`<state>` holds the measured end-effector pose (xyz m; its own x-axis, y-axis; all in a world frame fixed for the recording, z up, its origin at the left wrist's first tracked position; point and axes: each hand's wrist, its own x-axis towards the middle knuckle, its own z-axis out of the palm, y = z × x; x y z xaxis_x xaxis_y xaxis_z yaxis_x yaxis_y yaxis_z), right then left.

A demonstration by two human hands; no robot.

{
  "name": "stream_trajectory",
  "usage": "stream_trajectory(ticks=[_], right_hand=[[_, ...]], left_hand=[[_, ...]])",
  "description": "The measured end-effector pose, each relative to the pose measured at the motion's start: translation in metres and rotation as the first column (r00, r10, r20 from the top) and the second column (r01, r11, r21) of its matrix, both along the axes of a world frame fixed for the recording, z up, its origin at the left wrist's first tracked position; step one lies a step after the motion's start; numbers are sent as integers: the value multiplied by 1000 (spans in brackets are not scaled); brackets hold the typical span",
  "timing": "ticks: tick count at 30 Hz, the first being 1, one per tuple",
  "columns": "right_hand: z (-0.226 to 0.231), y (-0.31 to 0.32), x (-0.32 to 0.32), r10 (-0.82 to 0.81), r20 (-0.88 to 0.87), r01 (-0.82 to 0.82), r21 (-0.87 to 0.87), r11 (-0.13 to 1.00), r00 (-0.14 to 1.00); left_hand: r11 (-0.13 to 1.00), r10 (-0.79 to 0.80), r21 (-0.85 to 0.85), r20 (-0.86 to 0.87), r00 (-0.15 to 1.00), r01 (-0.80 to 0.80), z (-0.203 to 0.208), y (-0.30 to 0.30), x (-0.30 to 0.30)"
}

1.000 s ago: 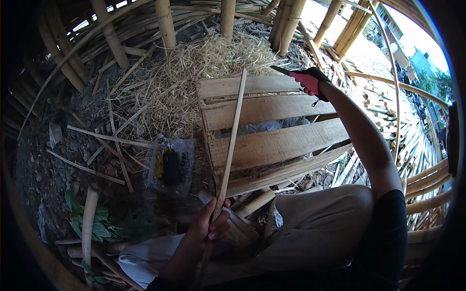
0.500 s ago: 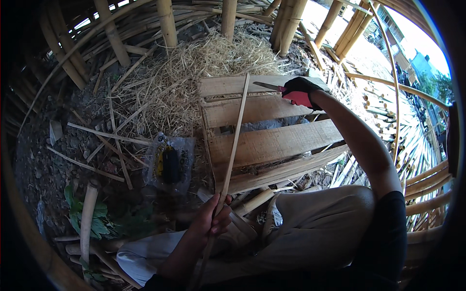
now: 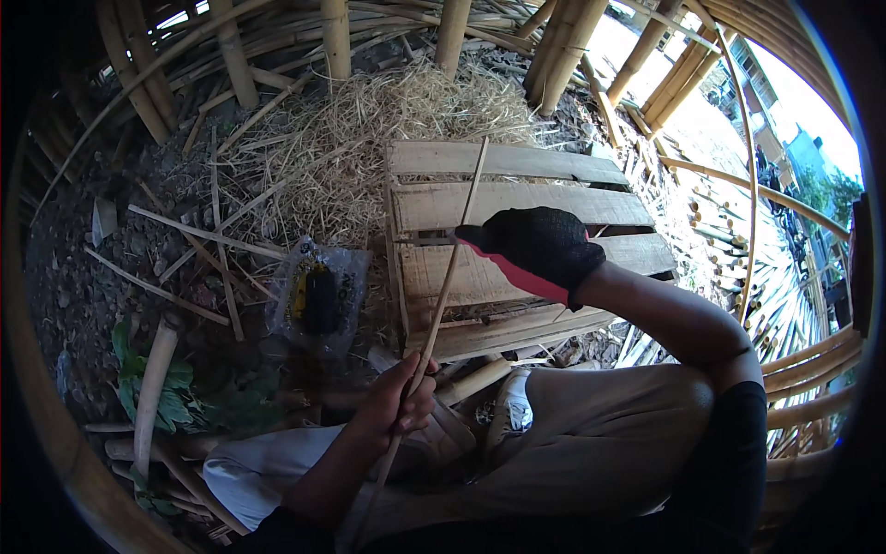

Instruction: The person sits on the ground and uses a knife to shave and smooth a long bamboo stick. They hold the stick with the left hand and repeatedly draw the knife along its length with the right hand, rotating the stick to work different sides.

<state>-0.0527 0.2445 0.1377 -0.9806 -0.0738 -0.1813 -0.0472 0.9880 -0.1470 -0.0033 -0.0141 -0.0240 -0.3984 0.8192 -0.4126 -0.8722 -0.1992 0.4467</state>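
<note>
My bare left hand is closed around a long, thin bamboo strip, which slants up and away over the left part of a wooden slatted crate. In a black and pink glove, my right hand is closed on a knife. Its handle is hidden in the glove, and a short length of blade shows beyond the strip's left side. The gloved thumb and fingertips lie against the strip, about midway between my left hand and its far end.
Left of the crate, a clear plastic packet with a black and yellow thing inside lies on the soil. Dry shavings are heaped behind the crate. Bamboo posts stand at the back, and cut bamboo pieces lie at lower left.
My right hand with the knife has come nearer and to the left, from the crate's far side to the bamboo strip. My left hand still grips the strip.
</note>
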Motion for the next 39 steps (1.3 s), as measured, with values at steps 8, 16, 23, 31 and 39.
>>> stream_trajectory(ticks=[8,16,23,31,39], right_hand=[[-34,12,5,420,-169,-383,214,899,892],[-52,2,26,459,-303,-429,162,889,836],[-50,-23,37,423,-335,-367,221,904,842],[-62,1,16,553,-345,-463,312,830,758],[-34,80,-50,341,-314,-124,548,827,886]], left_hand=[[1000,11,-21,-18,1000,-12,2,4,0],[999,24,-42,-38,999,-26,2,4,2],[991,63,-115,-78,995,-72,12,5,6],[991,54,-124,-38,998,-58,25,2,1],[987,-43,-155,-2,999,42,25,6,11]])
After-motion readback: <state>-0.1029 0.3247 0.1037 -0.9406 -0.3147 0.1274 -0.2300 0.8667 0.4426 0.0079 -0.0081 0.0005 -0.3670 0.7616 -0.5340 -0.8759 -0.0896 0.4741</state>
